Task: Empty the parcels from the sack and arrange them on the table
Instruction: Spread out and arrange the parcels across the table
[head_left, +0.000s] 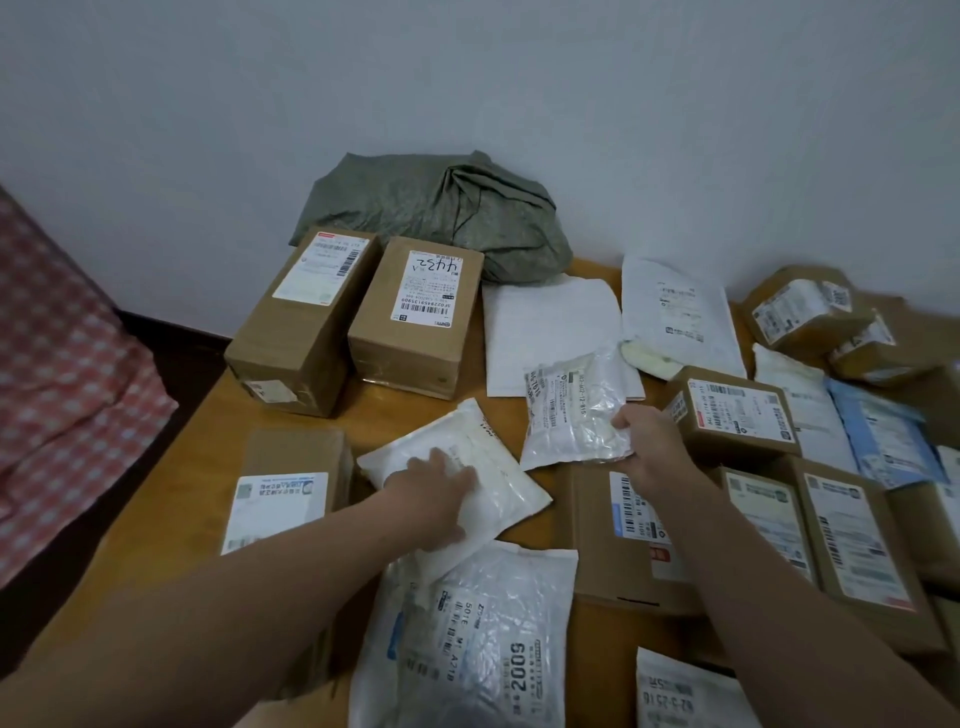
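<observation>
Head view is showing a brown wooden tabletop (208, 415) sitting against a plain pale wall (467, 78), with a red checked cloth (67, 389) lying at the left. Boxes and soft white parcels are covering most of the wood. The left hand (439, 499) is lying flat, fingers spread, on a white parcel (498, 467). The right hand (649, 452) is pinching a shiny clear parcel (566, 410). The green sack (441, 213) is lying crumpled at the back.
</observation>
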